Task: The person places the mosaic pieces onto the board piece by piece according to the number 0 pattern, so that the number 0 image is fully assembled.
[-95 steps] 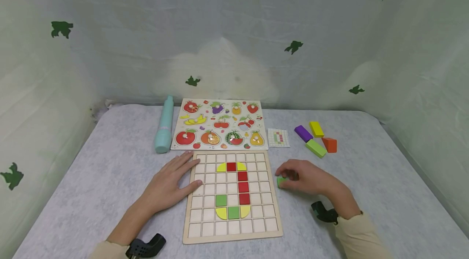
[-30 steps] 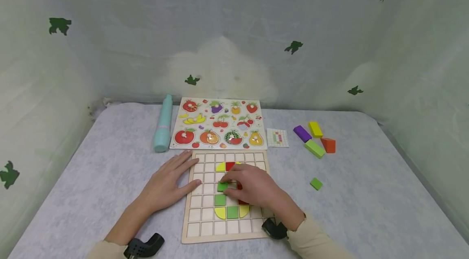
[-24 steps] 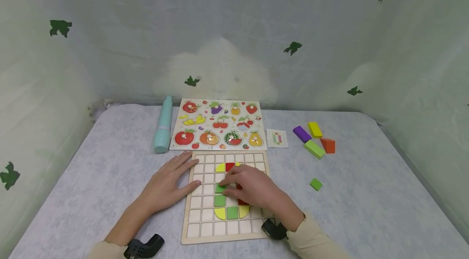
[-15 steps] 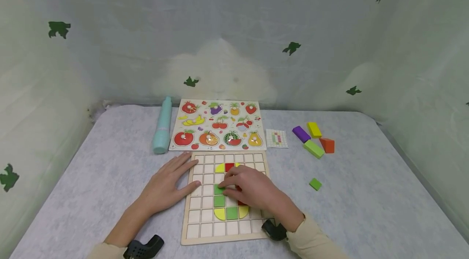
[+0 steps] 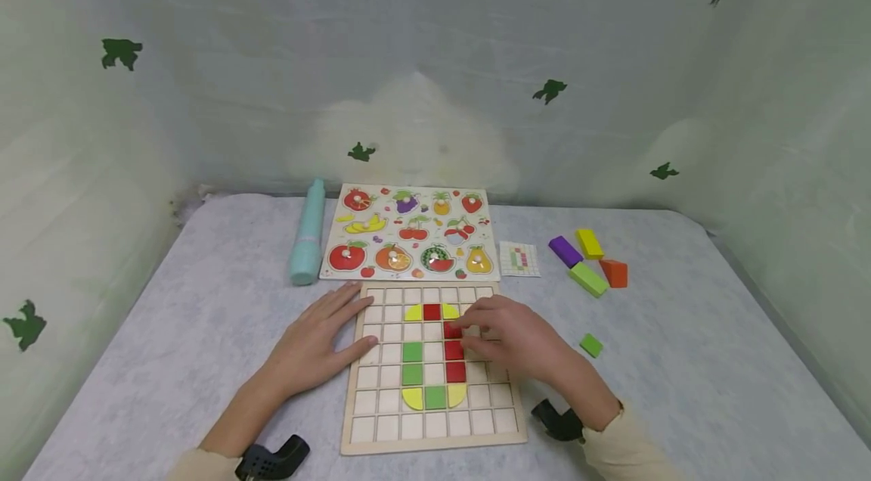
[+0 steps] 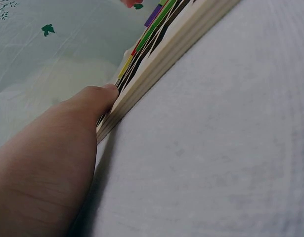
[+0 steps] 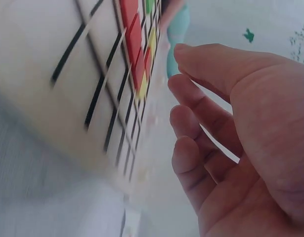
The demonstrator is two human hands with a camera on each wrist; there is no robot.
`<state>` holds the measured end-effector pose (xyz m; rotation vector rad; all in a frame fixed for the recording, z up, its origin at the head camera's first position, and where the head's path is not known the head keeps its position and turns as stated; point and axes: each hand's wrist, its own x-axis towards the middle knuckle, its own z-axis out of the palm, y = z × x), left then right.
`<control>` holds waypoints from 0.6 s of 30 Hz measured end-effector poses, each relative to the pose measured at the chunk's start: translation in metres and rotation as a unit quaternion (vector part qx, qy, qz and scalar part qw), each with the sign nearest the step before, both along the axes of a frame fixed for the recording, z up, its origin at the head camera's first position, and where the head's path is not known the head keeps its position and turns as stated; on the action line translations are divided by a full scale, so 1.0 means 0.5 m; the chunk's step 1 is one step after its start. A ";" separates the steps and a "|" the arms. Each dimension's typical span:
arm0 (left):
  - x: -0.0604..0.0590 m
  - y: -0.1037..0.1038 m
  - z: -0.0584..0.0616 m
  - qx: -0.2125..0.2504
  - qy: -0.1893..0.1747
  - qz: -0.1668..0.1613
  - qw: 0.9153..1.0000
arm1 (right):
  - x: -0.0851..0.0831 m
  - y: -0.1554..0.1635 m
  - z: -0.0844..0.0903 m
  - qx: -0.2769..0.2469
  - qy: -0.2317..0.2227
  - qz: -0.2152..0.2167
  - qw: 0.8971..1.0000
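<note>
A wooden grid board lies in front of me, holding red tiles, green tiles and yellow quarter pieces. My left hand lies flat, fingers straight, on the board's left edge; in the left wrist view a fingertip of the left hand touches the board's side. My right hand hovers over the board's right half beside the red column, fingers relaxed and holding nothing. The right wrist view shows the right hand empty above the board. A loose green tile lies on the table to the right.
Behind the board lie a fruit puzzle, a teal tube and a small pattern card. Purple, yellow, green and orange blocks sit at the back right. Fabric walls close in the grey table.
My right hand set a green tile into the cell above the lower green one, let go, and moved right over the red column. The left hand stayed put.
</note>
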<state>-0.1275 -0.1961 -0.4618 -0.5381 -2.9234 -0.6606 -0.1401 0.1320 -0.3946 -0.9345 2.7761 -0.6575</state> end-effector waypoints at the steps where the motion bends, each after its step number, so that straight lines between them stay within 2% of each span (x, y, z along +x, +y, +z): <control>1: 0.001 0.000 0.000 0.000 0.001 -0.001 1.000 | 0.001 0.009 0.000 0.001 0.001 -0.006 1.000; 18: 0.003 0.001 0.004 -0.001 0.003 0.000 1.000 | 0.020 0.178 0.002 -0.006 0.005 -0.087 0.996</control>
